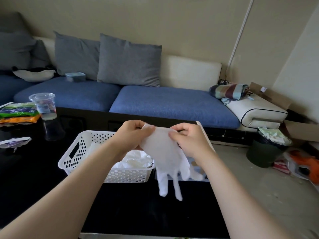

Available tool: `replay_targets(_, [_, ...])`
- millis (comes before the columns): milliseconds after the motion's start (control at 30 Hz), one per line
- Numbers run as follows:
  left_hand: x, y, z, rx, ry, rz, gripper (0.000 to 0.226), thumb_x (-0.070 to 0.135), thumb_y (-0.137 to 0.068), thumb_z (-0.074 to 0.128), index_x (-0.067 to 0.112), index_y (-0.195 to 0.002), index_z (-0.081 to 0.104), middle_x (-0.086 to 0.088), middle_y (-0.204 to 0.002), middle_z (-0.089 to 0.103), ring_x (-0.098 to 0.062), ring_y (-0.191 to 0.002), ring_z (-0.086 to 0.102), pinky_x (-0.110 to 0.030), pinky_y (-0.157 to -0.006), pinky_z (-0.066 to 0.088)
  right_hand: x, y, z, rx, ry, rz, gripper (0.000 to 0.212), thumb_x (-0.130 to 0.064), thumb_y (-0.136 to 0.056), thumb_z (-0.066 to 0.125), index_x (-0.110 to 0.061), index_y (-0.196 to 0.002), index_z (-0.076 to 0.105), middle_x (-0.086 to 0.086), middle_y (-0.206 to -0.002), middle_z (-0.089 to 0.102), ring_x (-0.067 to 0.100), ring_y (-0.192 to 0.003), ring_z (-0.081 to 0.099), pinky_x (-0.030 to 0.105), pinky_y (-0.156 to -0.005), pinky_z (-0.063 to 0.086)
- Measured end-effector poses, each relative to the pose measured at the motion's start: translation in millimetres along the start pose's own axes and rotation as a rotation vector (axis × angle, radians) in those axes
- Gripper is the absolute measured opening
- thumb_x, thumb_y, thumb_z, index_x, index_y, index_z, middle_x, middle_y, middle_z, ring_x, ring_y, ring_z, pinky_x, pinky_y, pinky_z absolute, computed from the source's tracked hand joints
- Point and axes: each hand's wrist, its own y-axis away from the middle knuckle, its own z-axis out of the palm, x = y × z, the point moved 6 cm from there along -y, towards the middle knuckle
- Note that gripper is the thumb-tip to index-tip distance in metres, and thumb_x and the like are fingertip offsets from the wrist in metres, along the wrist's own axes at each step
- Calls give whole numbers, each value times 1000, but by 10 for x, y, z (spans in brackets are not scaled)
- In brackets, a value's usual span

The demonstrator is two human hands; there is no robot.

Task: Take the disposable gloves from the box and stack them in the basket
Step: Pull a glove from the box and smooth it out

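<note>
Glove point(164, 152) cuff pinched by left hand point(133, 135) and right hand point(188, 138).

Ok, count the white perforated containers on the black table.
2. One basket sits under the left hand, with crumpled gloves inside. The second container stands right beside it, mostly hidden behind the hanging glove and right hand.

I hold a thin white glove point(165, 152) by its cuff, tips hanging down, in front of the white holed basket point(72, 157); crumpled gloves point(138, 159) lie inside.
</note>
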Motion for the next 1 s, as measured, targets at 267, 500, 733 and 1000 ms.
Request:
replay_targets(267, [-160,-105,-184,137,-330,-2,29,27,-97,74,-1,-104,70,-8,-91,67,-22,-80,60,-28,-71,50,-18,-79,322,-30,400,-197,15,-20,-104,67,-21,-113,79,-10,-104,74,-2,-90,63,8,-73,43])
replay_targets(500, [-61,-98,-278,170,-161,77,22,40,-97,74,18,-99,76,-5,-94,73,-18,-82,68,-29,-67,58,-27,-187,434,93,346,-72,11,-20,-108,51,-20,-109,62,-4,-101,63,8,-86,60,24,-64,44])
replay_targets(733, [-122,-83,-491,211,-252,48,9,25,-107,58,20,-114,57,-7,-109,64,-21,-66,62,-24,-50,51,-164,-179,784,170,552,-158,15,-32,-114,40,-20,-110,47,-1,-96,60,21,-79,55,37,-59,33])
replay_targets(1000, [-301,50,-906,278,-380,-58,12,20,-108,57,17,-120,56,-6,-108,64,-21,-56,68,-29,-49,58,-290,-247,1227,88,877,-410,34,-45,-115,31,-15,-118,46,3,-94,62,25,-69,60,32,-48,25])
